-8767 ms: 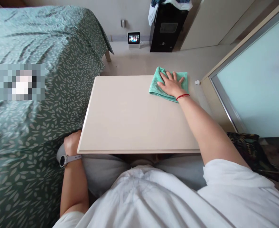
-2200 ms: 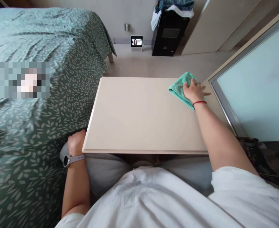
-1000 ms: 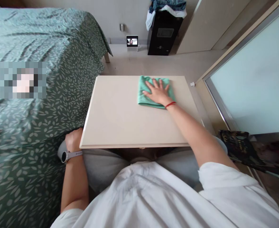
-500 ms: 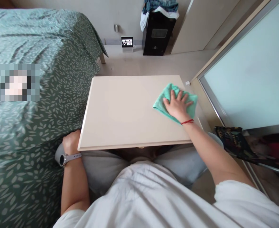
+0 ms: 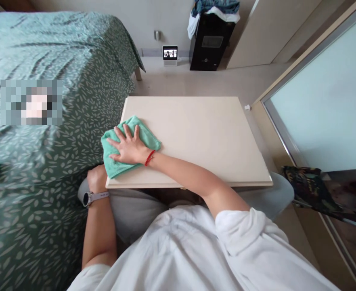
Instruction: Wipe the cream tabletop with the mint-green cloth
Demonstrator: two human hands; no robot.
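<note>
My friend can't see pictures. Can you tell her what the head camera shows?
A person's right hand presses flat on a green cloth at the near left corner of a small beige table. The left hand rests by the table's left edge, next to a bed with a leaf-patterned cover.

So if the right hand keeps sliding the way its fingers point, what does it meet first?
The right hand lies flat on the green cloth, fingers pointing up-left. It would likely cross the table's left edge and meet the bed cover beside it; the gap is unclear.
</note>
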